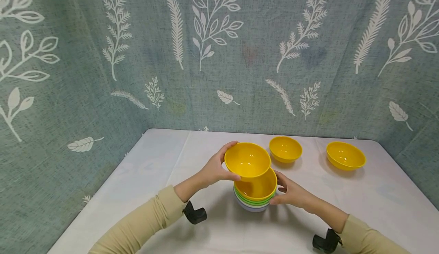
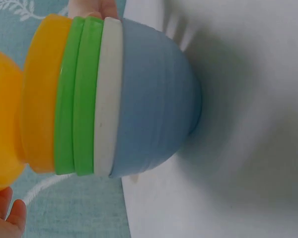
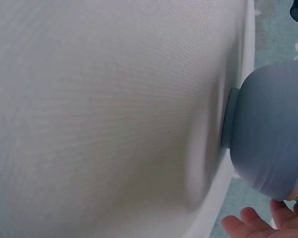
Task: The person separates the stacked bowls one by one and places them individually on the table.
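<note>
My left hand (image 1: 220, 166) grips a yellow bowl (image 1: 247, 160) by its left side, thumb near the front rim and fingers at the back. That bowl is tilted over a stack of nested bowls and hides part of the stack's top. The stack has a yellow bowl (image 2: 42, 94) on top, two green rims (image 2: 84, 96) under it, then a white rim (image 2: 108, 96) and a blue bowl (image 2: 154, 99) at the bottom, standing on the table. My right hand (image 1: 291, 192) holds the stack's right side, fingers behind and thumb in front.
Two more yellow bowls stand upright farther back: one bowl (image 1: 285, 149) just behind the stack, another bowl (image 1: 345, 156) toward the right. A white cloth (image 1: 154, 155) covers the table. Patterned grey-green fabric (image 1: 253, 55) hangs behind and at both sides.
</note>
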`<action>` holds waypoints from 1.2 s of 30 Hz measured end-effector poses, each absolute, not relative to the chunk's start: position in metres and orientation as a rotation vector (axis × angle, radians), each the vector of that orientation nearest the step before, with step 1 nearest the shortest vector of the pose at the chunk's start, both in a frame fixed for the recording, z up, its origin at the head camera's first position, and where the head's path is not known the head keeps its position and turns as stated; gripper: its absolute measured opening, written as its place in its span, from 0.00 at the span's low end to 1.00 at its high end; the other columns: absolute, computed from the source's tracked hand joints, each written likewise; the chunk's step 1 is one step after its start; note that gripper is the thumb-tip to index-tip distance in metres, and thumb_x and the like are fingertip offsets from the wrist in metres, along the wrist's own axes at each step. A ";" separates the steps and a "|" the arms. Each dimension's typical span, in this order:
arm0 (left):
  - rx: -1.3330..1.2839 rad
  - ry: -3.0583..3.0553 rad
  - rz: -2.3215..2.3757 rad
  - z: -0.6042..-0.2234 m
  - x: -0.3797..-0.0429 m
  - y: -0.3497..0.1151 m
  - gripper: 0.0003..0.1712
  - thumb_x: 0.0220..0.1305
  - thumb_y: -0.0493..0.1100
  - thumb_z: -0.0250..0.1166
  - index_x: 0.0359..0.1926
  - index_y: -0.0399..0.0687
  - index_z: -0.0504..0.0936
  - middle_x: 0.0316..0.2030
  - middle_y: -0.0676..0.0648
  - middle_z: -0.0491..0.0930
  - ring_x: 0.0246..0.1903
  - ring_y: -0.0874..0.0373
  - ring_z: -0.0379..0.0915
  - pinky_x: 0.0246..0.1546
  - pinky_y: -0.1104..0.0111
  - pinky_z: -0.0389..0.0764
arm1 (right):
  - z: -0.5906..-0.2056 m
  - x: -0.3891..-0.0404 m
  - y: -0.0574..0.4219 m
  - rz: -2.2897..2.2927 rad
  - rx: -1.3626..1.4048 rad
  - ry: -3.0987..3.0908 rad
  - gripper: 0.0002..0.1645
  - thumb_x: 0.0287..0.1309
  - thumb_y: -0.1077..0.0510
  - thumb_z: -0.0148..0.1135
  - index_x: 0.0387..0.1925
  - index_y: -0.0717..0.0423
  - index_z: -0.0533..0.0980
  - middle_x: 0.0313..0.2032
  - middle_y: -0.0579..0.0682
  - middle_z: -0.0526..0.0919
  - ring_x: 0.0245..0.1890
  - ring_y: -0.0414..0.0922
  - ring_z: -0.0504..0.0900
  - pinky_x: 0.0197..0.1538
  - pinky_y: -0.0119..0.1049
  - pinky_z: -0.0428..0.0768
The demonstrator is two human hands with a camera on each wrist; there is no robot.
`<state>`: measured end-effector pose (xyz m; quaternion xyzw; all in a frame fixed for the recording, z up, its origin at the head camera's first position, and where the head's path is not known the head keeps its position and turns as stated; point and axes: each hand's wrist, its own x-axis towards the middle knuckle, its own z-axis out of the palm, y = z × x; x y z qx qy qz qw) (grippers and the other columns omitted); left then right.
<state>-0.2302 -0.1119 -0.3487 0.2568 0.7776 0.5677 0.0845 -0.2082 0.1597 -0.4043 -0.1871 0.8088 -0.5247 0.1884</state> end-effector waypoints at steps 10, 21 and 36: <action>0.687 2.395 1.726 -0.345 -0.237 -0.114 0.53 0.46 0.40 0.72 0.69 0.50 0.51 0.67 0.48 0.55 0.61 0.50 0.59 0.60 0.56 0.65 | -0.405 -0.209 0.160 -1.472 -0.523 2.275 0.58 0.45 0.50 0.71 0.69 0.59 0.46 0.67 0.61 0.53 0.63 0.62 0.57 0.63 0.60 0.55; 0.518 2.417 1.825 -0.353 -0.254 -0.123 0.54 0.46 0.41 0.73 0.69 0.50 0.51 0.65 0.46 0.59 0.59 0.51 0.61 0.58 0.58 0.67 | -0.406 -0.209 0.159 -1.473 -0.515 2.277 0.58 0.44 0.50 0.71 0.69 0.60 0.47 0.67 0.61 0.53 0.64 0.62 0.57 0.63 0.60 0.56; 0.377 2.508 1.848 -0.367 -0.271 -0.133 0.57 0.46 0.41 0.73 0.70 0.47 0.46 0.68 0.46 0.53 0.62 0.49 0.57 0.59 0.57 0.66 | -0.404 -0.209 0.158 -1.472 -0.485 2.282 0.59 0.44 0.50 0.71 0.69 0.61 0.46 0.68 0.62 0.52 0.64 0.62 0.55 0.64 0.59 0.55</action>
